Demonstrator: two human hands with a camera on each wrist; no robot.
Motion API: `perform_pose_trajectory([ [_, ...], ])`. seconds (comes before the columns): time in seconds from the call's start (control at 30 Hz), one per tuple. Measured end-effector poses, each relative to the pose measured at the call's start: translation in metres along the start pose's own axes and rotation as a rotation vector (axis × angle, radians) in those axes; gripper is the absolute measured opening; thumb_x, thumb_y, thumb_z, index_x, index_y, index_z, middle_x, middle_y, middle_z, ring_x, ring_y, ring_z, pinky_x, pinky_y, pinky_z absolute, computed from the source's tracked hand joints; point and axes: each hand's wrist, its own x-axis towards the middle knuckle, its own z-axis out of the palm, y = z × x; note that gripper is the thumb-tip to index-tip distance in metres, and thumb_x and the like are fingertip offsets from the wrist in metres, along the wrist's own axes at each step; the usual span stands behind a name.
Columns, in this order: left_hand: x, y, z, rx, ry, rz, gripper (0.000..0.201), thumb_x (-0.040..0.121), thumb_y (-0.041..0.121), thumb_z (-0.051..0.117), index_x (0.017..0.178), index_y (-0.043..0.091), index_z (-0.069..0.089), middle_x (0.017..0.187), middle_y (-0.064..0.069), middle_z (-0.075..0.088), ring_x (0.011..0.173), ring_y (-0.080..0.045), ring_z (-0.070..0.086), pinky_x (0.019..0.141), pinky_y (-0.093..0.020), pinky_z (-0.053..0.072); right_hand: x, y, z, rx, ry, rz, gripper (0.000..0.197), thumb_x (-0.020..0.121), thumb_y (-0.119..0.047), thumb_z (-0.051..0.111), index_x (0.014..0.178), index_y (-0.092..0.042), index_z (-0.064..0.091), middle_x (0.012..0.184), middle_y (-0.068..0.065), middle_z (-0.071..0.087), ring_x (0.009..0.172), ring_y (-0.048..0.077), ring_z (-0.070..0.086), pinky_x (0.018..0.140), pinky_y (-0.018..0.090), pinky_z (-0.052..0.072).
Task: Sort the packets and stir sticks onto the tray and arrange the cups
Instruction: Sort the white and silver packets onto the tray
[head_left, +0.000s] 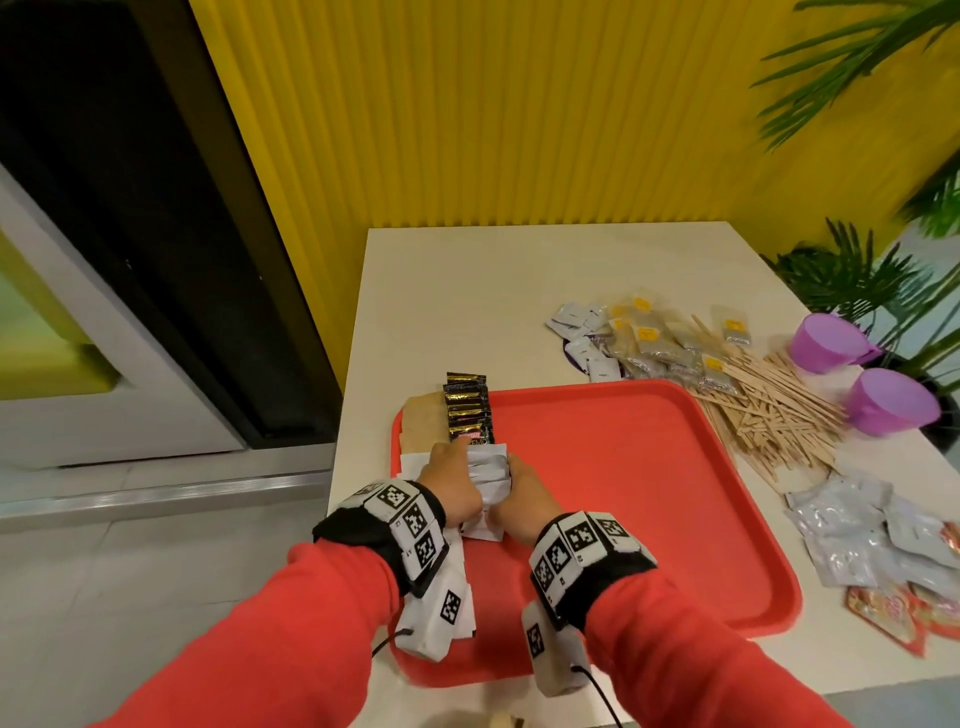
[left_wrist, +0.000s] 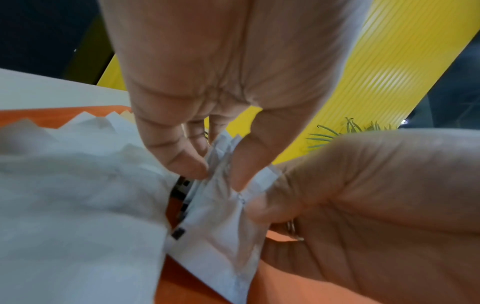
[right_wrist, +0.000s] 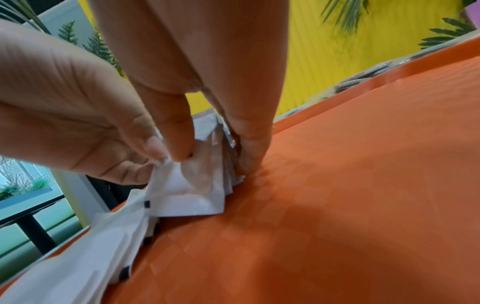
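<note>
A stack of white packets (head_left: 485, 465) stands on edge at the left of the red tray (head_left: 623, 493). My left hand (head_left: 452, 483) grips the stack from the left and my right hand (head_left: 519, 488) from the right. In the left wrist view my left hand (left_wrist: 221, 164) pinches the white packets (left_wrist: 215, 226) from above. In the right wrist view my right hand (right_wrist: 215, 154) holds the white packets (right_wrist: 187, 195) down on the tray (right_wrist: 337, 185). A row of black and gold packets (head_left: 467, 410) lies just beyond. Wooden stir sticks (head_left: 769, 410) and two purple cups (head_left: 831, 343) (head_left: 891, 402) lie off the tray to the right.
On the white table beyond the tray lie small white packets (head_left: 574, 317) and tea bags with yellow labels (head_left: 654, 338). Silver packets (head_left: 857, 525) and red packets (head_left: 893, 618) lie at the tray's right. A tan sheet (head_left: 421, 421) sits under the black packets. A plant (head_left: 857, 275) stands behind the cups.
</note>
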Motion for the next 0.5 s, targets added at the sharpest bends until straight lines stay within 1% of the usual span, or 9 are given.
perform_pose_trajectory([
  [0.07, -0.001, -0.001, -0.001, 0.023, -0.012, -0.017, 0.09, 0.071, -0.004, 0.066, 0.145, 0.013, 0.019, 0.136, -0.013, 0.031, 0.121, -0.031, 0.044, 0.1, -0.039, 0.044, 0.001, 0.001, 0.0, -0.026, -0.013, 0.01, 0.057, 0.074, 0.012, 0.055, 0.126, -0.009, 0.045, 0.12, 0.007, 0.055, 0.113, 0.023, 0.055, 0.095, 0.03, 0.046],
  [0.13, -0.003, -0.001, -0.002, 0.009, -0.016, -0.029, 0.093, 0.071, -0.002, 0.068, 0.146, 0.014, 0.014, 0.135, -0.013, 0.03, 0.12, -0.03, 0.044, 0.097, -0.037, 0.046, -0.001, 0.0, -0.002, -0.036, -0.029, 0.03, 0.061, 0.076, 0.012, 0.055, 0.131, -0.009, 0.041, 0.122, 0.007, 0.053, 0.111, 0.02, 0.054, 0.09, 0.023, 0.044],
  [0.17, -0.004, -0.001, -0.003, 0.006, -0.025, -0.037, 0.099, 0.071, -0.002, 0.069, 0.147, 0.016, 0.009, 0.136, -0.014, 0.03, 0.12, -0.031, 0.044, 0.095, -0.036, 0.046, -0.002, -0.002, -0.004, -0.053, -0.047, 0.042, 0.063, 0.077, 0.013, 0.054, 0.133, -0.009, 0.038, 0.122, 0.006, 0.053, 0.108, 0.018, 0.053, 0.087, 0.02, 0.043],
  [0.23, -0.006, -0.001, -0.003, 0.0, -0.05, -0.056, 0.11, 0.071, -0.001, 0.072, 0.149, 0.02, -0.003, 0.139, -0.014, 0.027, 0.122, -0.03, 0.044, 0.09, -0.034, 0.047, -0.002, -0.001, -0.008, -0.091, -0.094, 0.069, 0.075, 0.079, 0.012, 0.053, 0.144, -0.011, 0.024, 0.132, 0.008, 0.05, 0.115, 0.02, 0.051, 0.09, 0.022, 0.042],
  [0.3, -0.007, 0.0, -0.003, -0.009, -0.06, -0.068, 0.114, 0.072, 0.0, 0.072, 0.149, 0.022, -0.009, 0.143, -0.013, 0.024, 0.122, -0.029, 0.045, 0.088, -0.032, 0.048, -0.002, -0.001, -0.009, -0.169, -0.14, 0.106, 0.086, 0.08, 0.009, 0.054, 0.149, -0.016, 0.01, 0.139, 0.009, 0.046, 0.123, 0.023, 0.048, 0.093, 0.024, 0.041],
  [0.37, -0.008, 0.001, -0.003, -0.012, -0.07, -0.076, 0.114, 0.072, 0.001, 0.072, 0.15, 0.024, -0.008, 0.144, -0.012, 0.023, 0.12, -0.029, 0.046, 0.088, -0.032, 0.049, 0.0, 0.0, -0.008, -0.206, -0.163, 0.131, 0.091, 0.081, 0.007, 0.056, 0.15, -0.019, 0.002, 0.142, 0.008, 0.043, 0.125, 0.023, 0.047, 0.098, 0.026, 0.041],
  [0.4, -0.008, 0.0, -0.004, -0.032, -0.064, -0.077, 0.114, 0.07, 0.001, 0.073, 0.15, 0.025, -0.004, 0.142, -0.013, 0.026, 0.118, -0.029, 0.047, 0.087, -0.033, 0.05, -0.001, 0.0, -0.009, -0.203, -0.169, 0.143, 0.092, 0.081, 0.006, 0.056, 0.15, -0.02, 0.001, 0.144, 0.008, 0.042, 0.125, 0.024, 0.047, 0.1, 0.028, 0.041],
  [0.47, -0.006, -0.002, -0.005, -0.11, -0.015, -0.082, 0.106, 0.066, 0.0, 0.073, 0.148, 0.026, 0.01, 0.136, -0.013, 0.033, 0.114, -0.03, 0.048, 0.087, -0.036, 0.05, -0.002, -0.002, -0.011, -0.218, -0.18, 0.146, 0.09, 0.083, 0.006, 0.054, 0.15, -0.018, 0.0, 0.146, 0.008, 0.038, 0.127, 0.024, 0.046, 0.095, 0.024, 0.041],
  [0.5, -0.006, -0.002, -0.006, -0.161, 0.034, -0.071, 0.096, 0.068, 0.0, 0.07, 0.145, 0.024, 0.018, 0.134, -0.013, 0.036, 0.115, -0.029, 0.047, 0.088, -0.034, 0.048, -0.002, -0.001, -0.013, -0.211, -0.181, 0.147, 0.089, 0.084, 0.005, 0.053, 0.15, -0.017, -0.001, 0.147, 0.008, 0.037, 0.127, 0.024, 0.045, 0.09, 0.021, 0.039],
])
